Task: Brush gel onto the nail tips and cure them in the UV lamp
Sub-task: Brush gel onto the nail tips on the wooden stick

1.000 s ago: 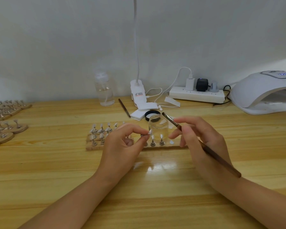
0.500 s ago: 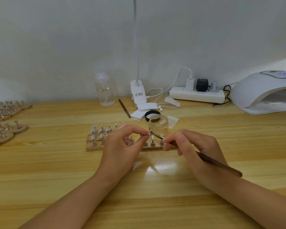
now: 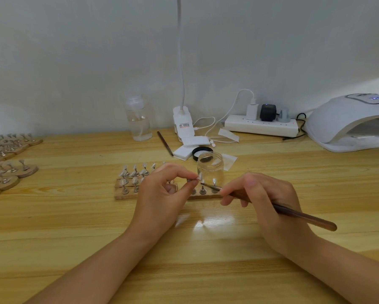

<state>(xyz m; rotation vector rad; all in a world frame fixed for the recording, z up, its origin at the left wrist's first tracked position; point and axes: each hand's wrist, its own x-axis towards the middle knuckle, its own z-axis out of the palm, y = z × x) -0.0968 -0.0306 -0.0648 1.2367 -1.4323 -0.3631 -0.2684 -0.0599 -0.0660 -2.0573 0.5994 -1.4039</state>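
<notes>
My left hand (image 3: 162, 191) pinches a small metal stand with a clear nail tip (image 3: 200, 177) between thumb and forefinger, lifted just above the wooden holder board (image 3: 127, 195). My right hand (image 3: 263, 198) grips a brown brush (image 3: 298, 213); its fine point touches the held nail tip. Several other nail tips (image 3: 134, 172) stand on pegs in the board. An open clear gel jar (image 3: 210, 170) stands just behind the hands. The white UV lamp (image 3: 348, 121) sits at the far right, its opening facing me.
A black jar lid (image 3: 202, 151) and white pads (image 3: 188, 148) lie behind the jar. A second brush (image 3: 164, 143), a clear pump bottle (image 3: 139, 119), a clip lamp (image 3: 183, 121) and a power strip (image 3: 260, 127) line the back. More wooden boards with tips (image 3: 6, 163) lie at the left.
My right hand swung the brush down from above the jar and brought its point onto the nail tip held by my left hand. The left hand stayed in place.
</notes>
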